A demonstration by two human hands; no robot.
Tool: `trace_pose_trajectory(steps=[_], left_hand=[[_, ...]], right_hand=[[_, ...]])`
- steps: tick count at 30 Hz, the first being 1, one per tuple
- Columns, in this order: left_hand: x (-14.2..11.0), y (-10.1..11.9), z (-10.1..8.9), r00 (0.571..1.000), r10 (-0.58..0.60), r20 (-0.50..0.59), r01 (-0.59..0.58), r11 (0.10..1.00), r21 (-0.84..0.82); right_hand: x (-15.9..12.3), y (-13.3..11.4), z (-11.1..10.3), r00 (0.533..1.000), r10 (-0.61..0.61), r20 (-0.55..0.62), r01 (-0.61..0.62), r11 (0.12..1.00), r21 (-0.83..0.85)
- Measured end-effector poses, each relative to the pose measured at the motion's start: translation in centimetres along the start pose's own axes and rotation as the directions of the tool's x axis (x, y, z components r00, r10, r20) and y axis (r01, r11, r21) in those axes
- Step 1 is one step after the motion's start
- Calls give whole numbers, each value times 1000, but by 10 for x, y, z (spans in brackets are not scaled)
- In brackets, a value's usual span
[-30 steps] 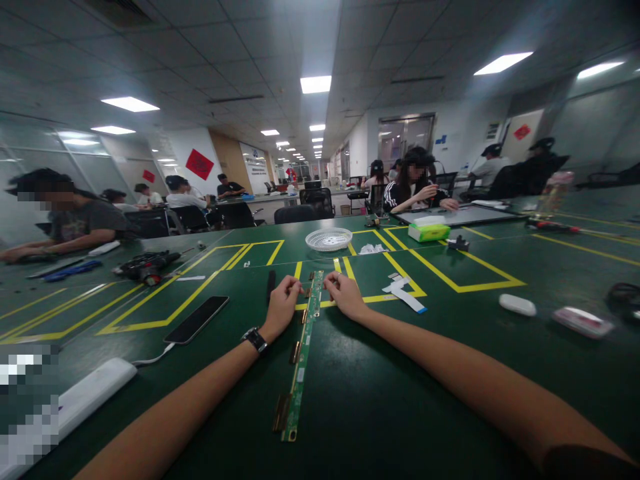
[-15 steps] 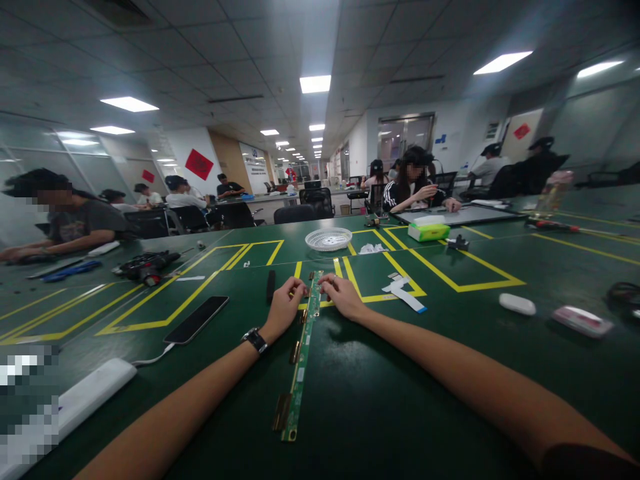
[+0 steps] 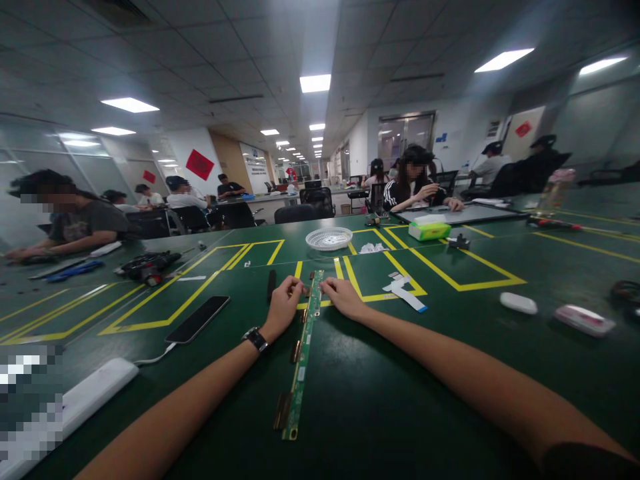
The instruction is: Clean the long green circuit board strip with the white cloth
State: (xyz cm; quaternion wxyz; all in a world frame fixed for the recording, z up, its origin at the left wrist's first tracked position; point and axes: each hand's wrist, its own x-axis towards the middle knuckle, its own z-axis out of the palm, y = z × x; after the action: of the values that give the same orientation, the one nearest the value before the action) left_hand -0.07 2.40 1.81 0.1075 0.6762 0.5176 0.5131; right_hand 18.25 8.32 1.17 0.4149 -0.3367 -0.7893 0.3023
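A long, narrow green circuit board (image 3: 303, 363) lies on the table and points away from me. Brown, coppery flex tabs (image 3: 283, 410) stick out along its left edge. My left hand (image 3: 284, 303), with a watch at the wrist, is closed at the board's far end, fingertips pinched at a small tab on the left edge. On the opposite edge, my right hand (image 3: 341, 297) has its fingers curled and pressed together against the board. Just left of my left hand lies a black bar-shaped piece (image 3: 271, 286).
Beyond my hands stands a white basket (image 3: 329, 239). White ribbon cables (image 3: 407, 295) lie to the right, a phone (image 3: 197, 320) and white power strip (image 3: 75, 413) to the left. A power drill (image 3: 149, 267) rests farther left. Co-workers sit around the green table (image 3: 380, 400).
My left fingertips have shifted slightly left and down along the board's edge. My right fingers have drawn slightly right. The board has stayed nearly in place.
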Motion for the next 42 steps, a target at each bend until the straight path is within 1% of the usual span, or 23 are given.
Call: trace_pose_trajectory(steps=[4,8,15,17,20,26,30,34,42], left_hand=[[1,-3,-1,1000,-13,-23,13,1000,7],[1,-5,-1,999,-23,-33,24,1000,9],[-1,1,-1,1000,-19,-14,19,1000,1],[-1,4,-1,1000,-10,3,10,1000,-4],[-2,7,-1,1000,-1,16,1,1000,-7],[-2,4,0,1000,13,24,-13,1000,-14],[-2,3,0,1000,15,11,-15,1000,-12],[-1,2,-1,1000,4,-11,-4,1000,-2],[0,-4,-1,999,-21,-41,22,1000,22]], right_hand=[[-1,0,0,1000,21,13,-22,998,59],[-1,2,1,999,15,29,-19,992,127],[1,12,5,1000,6,-17,-3,980,197],[1,13,5,1000,3,-25,2,979,202],[1,9,3,1000,3,4,-4,981,193],[0,4,1,995,27,92,-40,990,139],[0,4,1,993,30,115,-43,992,116],[0,5,2,995,25,100,-39,990,137],[-1,6,2,999,30,28,-35,975,218]])
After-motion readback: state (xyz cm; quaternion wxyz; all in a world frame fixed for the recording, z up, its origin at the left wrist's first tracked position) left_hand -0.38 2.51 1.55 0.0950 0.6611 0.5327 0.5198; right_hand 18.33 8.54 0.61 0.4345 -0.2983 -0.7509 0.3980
